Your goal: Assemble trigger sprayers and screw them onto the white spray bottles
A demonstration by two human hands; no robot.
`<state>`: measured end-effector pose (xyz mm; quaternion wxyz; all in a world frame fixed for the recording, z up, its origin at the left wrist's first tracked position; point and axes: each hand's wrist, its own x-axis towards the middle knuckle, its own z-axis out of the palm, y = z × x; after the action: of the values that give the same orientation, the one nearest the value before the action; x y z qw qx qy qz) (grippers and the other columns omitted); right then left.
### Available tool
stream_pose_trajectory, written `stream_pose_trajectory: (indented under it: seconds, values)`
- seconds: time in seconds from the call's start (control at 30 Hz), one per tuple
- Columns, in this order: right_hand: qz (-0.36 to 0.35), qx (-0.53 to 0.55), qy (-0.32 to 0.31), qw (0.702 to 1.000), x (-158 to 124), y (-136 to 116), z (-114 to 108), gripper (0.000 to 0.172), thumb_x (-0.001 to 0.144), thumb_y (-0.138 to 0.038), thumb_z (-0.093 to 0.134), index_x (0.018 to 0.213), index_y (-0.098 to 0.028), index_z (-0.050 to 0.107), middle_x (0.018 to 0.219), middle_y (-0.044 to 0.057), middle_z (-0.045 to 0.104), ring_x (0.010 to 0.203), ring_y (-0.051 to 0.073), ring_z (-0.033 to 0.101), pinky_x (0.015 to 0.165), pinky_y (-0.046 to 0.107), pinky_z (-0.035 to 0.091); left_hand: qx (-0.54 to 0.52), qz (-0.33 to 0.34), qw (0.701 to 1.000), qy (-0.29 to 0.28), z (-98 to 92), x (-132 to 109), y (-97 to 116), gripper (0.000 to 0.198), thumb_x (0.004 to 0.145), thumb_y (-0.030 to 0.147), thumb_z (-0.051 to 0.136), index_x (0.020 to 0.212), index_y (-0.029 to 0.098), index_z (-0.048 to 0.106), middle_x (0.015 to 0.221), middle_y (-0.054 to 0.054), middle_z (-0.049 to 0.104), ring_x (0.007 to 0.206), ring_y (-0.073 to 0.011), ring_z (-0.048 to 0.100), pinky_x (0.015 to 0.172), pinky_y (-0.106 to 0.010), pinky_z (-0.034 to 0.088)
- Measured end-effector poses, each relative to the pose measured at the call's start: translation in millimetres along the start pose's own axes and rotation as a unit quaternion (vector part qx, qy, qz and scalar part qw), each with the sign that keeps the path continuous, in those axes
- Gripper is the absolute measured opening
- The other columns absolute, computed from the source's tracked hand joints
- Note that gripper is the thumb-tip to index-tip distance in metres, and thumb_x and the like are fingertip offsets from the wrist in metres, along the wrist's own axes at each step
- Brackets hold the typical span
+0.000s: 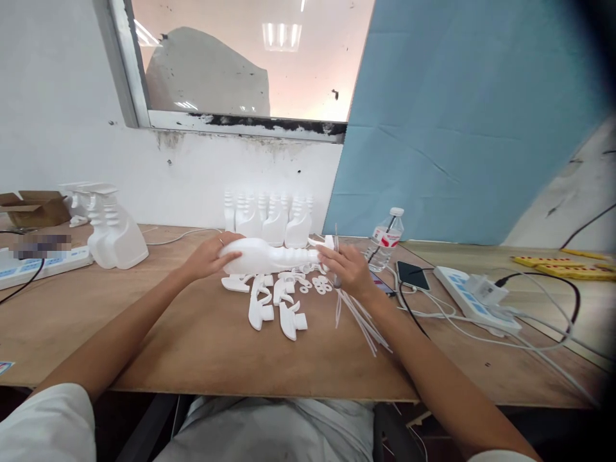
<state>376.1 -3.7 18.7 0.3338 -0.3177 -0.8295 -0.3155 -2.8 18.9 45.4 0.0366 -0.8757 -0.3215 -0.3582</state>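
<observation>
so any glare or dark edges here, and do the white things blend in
Head view: bright lights show in the window pane; the right-hand corners darken to black; the standing bottles nearly blend into the white wall, while the held bottle contrasts better with the brown table.

I see a white bottle (257, 255) lying sideways in the grip of the left hand (212, 255). The right hand (349, 266) holds a white spray top (329, 242) at its neck. Loose tops (291, 321), thin tubes (359, 314) and little rings (321, 285) lie on the brown counter (216, 353).
</observation>
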Motion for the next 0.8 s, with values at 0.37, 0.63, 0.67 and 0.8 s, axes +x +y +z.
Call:
stream_pose_trajectory:
  seconds: [0.37,0.63,0.67,0.8]
  values:
    - [0.291,0.06,0.312,0.903,-12,44,0,0.025,0.079,-0.03,0.068,0.096,-0.017,0.055,0.105,0.011,0.065,0.101,0.024,0.06,0.089,0.039,0.045,-0.433,-0.254,0.843,0.191,37.0,41,-69,0.061,0.074,0.063,0.063,0.109,0.014,0.059,0.105,-0.009,0.067,0.096,-0.0211,0.062,0.082,-0.034,0.053]
    - [0.426,0.14,0.292,0.845,-25,49,20,0.03,0.071,-0.035,0.072,0.09,-0.017,0.056,0.09,0.004,0.064,0.081,0.018,0.059,0.075,0.032,0.046,-0.401,-0.245,0.881,0.054,130.8,121,-46,0.047,0.068,0.04,0.077,0.101,0.012,0.06,0.11,-0.012,0.066,0.098,-0.0217,0.063,0.089,-0.035,0.05]
    - [0.426,0.141,0.284,0.847,-26,49,22,0.029,0.071,-0.035,0.071,0.089,-0.018,0.056,0.089,0.004,0.064,0.079,0.018,0.058,0.074,0.032,0.046,-0.387,-0.249,0.887,0.037,144.6,132,-43,0.044,0.069,0.036,0.077,0.1,0.011,0.06,0.108,-0.012,0.067,0.097,-0.0215,0.063,0.088,-0.035,0.05]
    - [0.41,0.147,0.266,0.86,-29,48,26,0.027,0.072,-0.035,0.07,0.088,-0.018,0.056,0.088,0.003,0.063,0.081,0.018,0.059,0.073,0.031,0.045,-0.315,-0.268,0.91,-0.023,196.5,158,-28,0.038,0.071,0.025,0.076,0.102,0.01,0.059,0.105,-0.011,0.067,0.093,-0.0213,0.064,0.086,-0.035,0.05]
